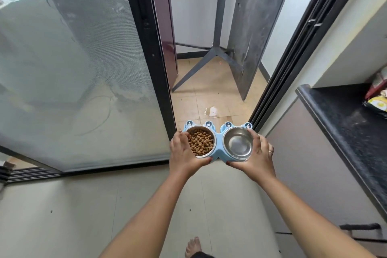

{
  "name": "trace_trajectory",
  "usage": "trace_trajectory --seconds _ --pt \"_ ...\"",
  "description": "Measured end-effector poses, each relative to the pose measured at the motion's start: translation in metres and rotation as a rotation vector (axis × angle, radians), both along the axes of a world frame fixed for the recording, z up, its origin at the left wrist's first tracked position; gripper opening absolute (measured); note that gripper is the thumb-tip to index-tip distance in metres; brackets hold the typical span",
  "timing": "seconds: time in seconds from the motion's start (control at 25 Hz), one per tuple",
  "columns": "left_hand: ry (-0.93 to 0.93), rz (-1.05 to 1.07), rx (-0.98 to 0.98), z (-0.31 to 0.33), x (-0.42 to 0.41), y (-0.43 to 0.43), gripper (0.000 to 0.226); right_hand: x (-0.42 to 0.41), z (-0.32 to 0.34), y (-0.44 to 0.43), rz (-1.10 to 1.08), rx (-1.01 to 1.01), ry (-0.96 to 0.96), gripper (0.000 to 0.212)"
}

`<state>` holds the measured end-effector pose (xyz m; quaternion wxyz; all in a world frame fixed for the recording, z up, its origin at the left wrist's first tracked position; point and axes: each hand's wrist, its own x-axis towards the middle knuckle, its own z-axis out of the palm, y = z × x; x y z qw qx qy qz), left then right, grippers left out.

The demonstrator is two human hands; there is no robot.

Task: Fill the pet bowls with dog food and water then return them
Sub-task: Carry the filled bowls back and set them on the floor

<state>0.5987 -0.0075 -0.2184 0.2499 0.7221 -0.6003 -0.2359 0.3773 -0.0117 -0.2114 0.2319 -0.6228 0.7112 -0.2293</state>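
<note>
No text, label or number is readable on anything here.

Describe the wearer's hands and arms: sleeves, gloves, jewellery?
Both forearms are bare up to the frame edge, with no sleeves, gloves, watch or wristbands in view. The right hand wears a thin ring on one finger; the left hand shows no jewellery. Fingernails look short; whether they are painted cannot be told.
</note>
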Motion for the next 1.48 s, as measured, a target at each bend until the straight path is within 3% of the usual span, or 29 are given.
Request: trace_trajectory --seconds 0.44,0.64,0.76,0.88,1.08,1.48 --pt "-0.053 0.054 0.142 -0.044 -0.023 -0.02 0.099 -0.017 -0.059 -0.034 0.029 0.039 0.019 0.119" --pt "-0.071 0.102 0.201 -0.101 -0.037 -0.026 0.099 -0.029 -0.116 -0.046 0.08 0.097 0.023 0.103" --pt "-0.05 0.135 0.264 -0.153 -0.047 -0.029 0.101 -0.038 -0.166 -0.056 0.112 0.123 0.026 0.099" --pt "0.024 0.194 0.25 -0.216 -0.052 -0.034 0.108 -0.04 -0.231 -0.066 0.109 0.135 0.018 0.115" --pt "0.153 0.306 0.299 -0.338 -0.049 -0.051 0.151 -0.033 -0.352 -0.084 0.095 0.195 -0.025 0.148" --pt "0.015 0.258 0.38 -0.577 -0.027 -0.081 0.133 -0.011 -0.594 -0.108 0.071 0.302 -0.057 0.15"
